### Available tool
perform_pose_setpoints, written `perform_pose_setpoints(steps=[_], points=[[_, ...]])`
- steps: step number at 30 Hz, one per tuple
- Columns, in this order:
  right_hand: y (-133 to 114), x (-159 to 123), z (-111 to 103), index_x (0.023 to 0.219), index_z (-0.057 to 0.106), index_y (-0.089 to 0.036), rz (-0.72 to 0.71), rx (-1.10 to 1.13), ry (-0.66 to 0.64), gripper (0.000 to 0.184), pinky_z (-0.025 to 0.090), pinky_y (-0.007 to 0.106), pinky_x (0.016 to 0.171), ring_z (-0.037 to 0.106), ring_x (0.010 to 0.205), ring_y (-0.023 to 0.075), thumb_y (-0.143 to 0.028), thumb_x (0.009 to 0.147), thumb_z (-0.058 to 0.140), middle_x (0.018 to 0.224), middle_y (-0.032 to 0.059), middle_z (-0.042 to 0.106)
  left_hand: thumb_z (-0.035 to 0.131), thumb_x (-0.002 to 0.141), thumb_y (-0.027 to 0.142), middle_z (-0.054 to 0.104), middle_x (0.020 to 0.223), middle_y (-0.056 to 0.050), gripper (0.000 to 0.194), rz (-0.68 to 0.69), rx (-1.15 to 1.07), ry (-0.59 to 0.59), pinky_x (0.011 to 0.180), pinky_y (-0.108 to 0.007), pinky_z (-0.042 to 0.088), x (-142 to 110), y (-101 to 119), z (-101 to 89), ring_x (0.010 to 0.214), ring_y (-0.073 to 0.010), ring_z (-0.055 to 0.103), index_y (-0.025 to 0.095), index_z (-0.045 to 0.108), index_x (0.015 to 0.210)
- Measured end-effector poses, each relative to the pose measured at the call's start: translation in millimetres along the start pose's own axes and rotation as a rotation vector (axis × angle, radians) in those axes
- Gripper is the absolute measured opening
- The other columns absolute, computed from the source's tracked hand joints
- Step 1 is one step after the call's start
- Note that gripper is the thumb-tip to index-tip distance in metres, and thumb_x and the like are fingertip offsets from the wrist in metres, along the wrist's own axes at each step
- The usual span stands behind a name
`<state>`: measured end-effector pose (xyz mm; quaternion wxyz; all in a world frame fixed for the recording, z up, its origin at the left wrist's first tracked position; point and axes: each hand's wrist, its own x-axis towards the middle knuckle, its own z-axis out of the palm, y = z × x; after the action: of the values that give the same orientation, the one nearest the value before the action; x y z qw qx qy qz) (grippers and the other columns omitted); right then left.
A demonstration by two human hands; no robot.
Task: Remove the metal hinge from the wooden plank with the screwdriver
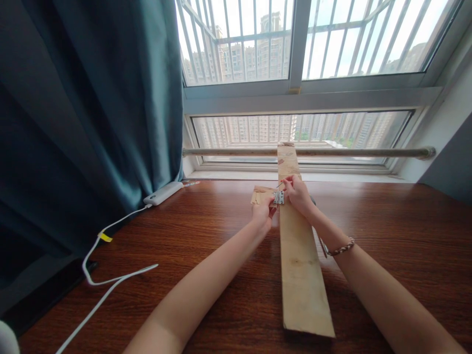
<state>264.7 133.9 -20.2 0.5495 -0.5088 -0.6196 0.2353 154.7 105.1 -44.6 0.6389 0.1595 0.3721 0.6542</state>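
Got cable [87,269] and power strip [164,193] at left on desk [221,265]. Holding small board [260,193] with left hand [262,211], grip clamped on it beside hinge [280,197]. Can see hinge reaching onto long board [300,265], laid near to far. Pinching thin rod [280,185] with right hand [298,192] near hinge, grip together on rod. Can't identify dark item [313,200] partly hidden by right wrist.

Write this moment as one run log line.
left hand: at small wood piece | right hand: above long board | hinge: between hands
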Motion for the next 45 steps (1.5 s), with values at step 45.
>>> perform_pose_setpoints(steps=[45], points=[[-31,-11,-30,0.061,0.038,-0.019,0.517,1.092,0.029,0.011,0.023,0.014,0.035,0.032,0.044,0.0053,-0.018,0.069,0.046,0.058,-0.0026,0.042,0.060,0.068,-0.004,0.067,0.070,-0.002,0.017,-0.019,-0.060,-0.108,0.059,-0.021,0.050,2,0,-0.7,0.061,-0.0108,0.062,0.012,0.061,0.074]])
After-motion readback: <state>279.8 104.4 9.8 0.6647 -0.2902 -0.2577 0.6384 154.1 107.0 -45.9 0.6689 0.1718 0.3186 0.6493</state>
